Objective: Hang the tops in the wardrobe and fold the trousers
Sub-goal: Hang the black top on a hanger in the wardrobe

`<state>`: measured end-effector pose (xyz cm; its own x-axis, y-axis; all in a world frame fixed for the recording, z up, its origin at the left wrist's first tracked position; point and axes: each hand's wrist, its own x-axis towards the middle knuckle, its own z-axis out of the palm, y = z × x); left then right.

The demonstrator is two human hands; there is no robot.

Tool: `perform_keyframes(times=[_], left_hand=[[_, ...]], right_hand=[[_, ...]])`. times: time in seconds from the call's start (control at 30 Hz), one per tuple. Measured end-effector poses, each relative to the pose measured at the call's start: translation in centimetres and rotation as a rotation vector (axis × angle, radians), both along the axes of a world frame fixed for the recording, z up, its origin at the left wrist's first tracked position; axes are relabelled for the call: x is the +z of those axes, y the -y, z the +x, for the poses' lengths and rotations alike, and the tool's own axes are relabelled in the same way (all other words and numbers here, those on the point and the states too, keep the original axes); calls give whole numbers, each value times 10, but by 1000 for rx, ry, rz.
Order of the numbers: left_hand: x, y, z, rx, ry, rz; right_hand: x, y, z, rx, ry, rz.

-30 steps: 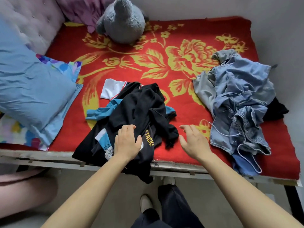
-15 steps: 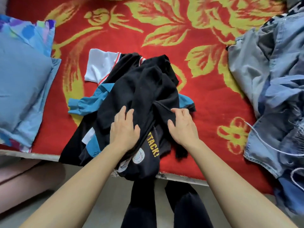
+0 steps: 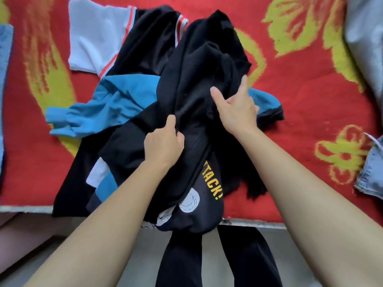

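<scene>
Head view. A heap of tops lies at the near edge of the bed on a red woven blanket with yellow flower pattern point(image 3: 300, 83). Topmost is a crumpled black cotton top point(image 3: 199, 75); part of it hangs over the bed edge, where yellow lettering and a white round print point(image 3: 189, 200) show on black cloth, though whether that belongs to the same garment cannot be told. Under it lie a teal-and-black long-sleeved top point(image 3: 107, 104) and a white short sleeve with red trim point(image 3: 97, 40) joined to more black cloth.

Left hand point(image 3: 163, 145): fingers curled closed, a fold of the black top bunched inside the fist. Right hand point(image 3: 238, 108): partly open, thumb spread apart from the fingers, which press into the cloth further back; a pinch looks begun, not closed.

Step in hand, as judged: freeing the black top from the heap for hanging.

- Close the right hand on one layer only; the teal top lies just beneath.
- Lift up and toward the body, so lower garments stay put.
- Then find the collar or shoulders before hanging.

Pale blue denim edge point(image 3: 371, 172) at far right, well apart, likely trousers for folding. Wardrobe not in view.
</scene>
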<state>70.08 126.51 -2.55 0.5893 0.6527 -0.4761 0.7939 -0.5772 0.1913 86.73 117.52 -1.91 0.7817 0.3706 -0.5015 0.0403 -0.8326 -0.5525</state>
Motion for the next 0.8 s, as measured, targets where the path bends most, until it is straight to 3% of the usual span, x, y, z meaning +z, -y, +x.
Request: perform_keyframes(times=[0.17, 0.3, 0.43, 0.5, 0.57, 0.67, 0.73, 0.8], left_hand=[[-26, 9, -22, -230, -199, 117], [-44, -3, -9, -258, -248, 112], [-37, -10, -5, -201, -208, -1], [-26, -27, -7, -12, -12, -212], [-9, -44, -4, 181, 83, -442], [29, -56, -4, 148, -166, -612], [47, -54, -3, 0, -357, -504], [58, -45, 14, -55, -229, -265]], right_hand=[[-11, -3, -19, 55, -32, -6], [-17, 3, -23, 97, 123, -73], [-9, 8, -16, 204, 299, 122], [-4, 9, -18, 168, 146, 247], [5, 15, -28, 60, -130, 353], [9, 45, -49, 206, -400, 252], [12, 65, -60, 380, -443, 115], [10, 79, -67, 477, -445, 38]])
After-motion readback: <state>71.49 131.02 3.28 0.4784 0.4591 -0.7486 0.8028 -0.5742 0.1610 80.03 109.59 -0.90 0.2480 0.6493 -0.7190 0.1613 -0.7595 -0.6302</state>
